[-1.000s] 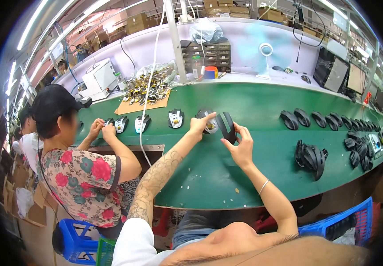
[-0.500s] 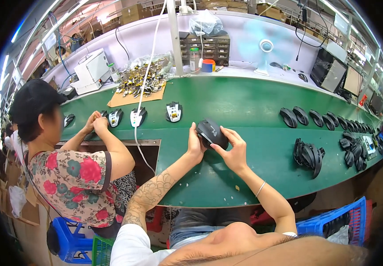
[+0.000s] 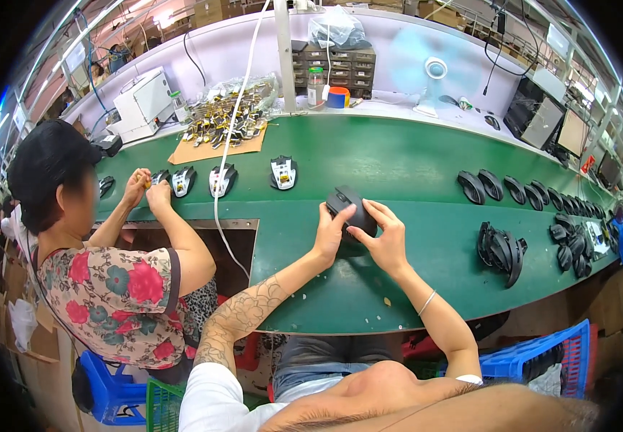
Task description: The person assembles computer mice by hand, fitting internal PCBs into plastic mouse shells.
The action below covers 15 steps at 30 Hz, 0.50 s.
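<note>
Between my two hands, above the green workbench point(image 3: 311, 302), is a black computer mouse point(image 3: 353, 209). My left hand point(image 3: 331, 232) is closed on its left side, with the thumb lying over the top. The fingers of my right hand point(image 3: 385, 232) wrap its right side, and that thumb presses near the lower end. Fingers and thumbs hide parts of the mouse. Ahead and to the left stands an open mouse with white inner parts point(image 3: 283, 173). Two more partly built mice, one white-topped point(image 3: 223, 180) and one beside it point(image 3: 182, 181), sit further left.
Black mouse shells point(image 3: 471, 187) form a row at the right. A stack of curved black parts point(image 3: 501, 253) lies nearer, with smaller black pieces point(image 3: 572, 245) beyond. A white cable point(image 3: 234, 122) hangs at left, beside a co-worker point(image 3: 120, 288). A fan point(image 3: 435, 68) stands at the back.
The mouse has turned in my hands and moved slightly right. My left thumb now lies across its top. The co-worker's hands have moved apart and to the left.
</note>
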Motion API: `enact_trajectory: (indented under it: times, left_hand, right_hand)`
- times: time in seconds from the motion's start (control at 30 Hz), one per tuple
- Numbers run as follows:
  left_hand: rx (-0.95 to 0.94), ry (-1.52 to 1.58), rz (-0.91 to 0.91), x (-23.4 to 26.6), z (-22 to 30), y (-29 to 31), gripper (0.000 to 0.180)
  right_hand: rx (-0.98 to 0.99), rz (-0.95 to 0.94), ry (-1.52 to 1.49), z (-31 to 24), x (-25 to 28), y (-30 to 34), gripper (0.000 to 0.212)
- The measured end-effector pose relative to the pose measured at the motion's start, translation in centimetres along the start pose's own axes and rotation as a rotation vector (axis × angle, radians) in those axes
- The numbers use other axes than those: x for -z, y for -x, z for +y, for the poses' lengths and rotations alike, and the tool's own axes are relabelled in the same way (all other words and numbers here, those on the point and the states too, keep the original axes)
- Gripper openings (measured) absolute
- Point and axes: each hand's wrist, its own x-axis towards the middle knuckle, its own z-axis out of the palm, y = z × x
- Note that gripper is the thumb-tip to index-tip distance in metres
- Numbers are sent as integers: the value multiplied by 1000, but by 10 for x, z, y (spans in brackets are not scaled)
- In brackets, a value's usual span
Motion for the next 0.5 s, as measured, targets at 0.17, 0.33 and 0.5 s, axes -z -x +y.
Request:
enact_trajectory:
  times: [0.17,0.33,0.5]
  left_hand:
    - [-50,6,29,-3,5,4,52]
    - [-22,32,45,0,6,3,51]
    - [70,114,32,4,12,-1,49]
  right_hand:
    - [4,-39,45,-5,0,2,57]
    - [35,-66,78,-2,-3,5,58]
    - [0,-52,-60,-4,-1,3,60]
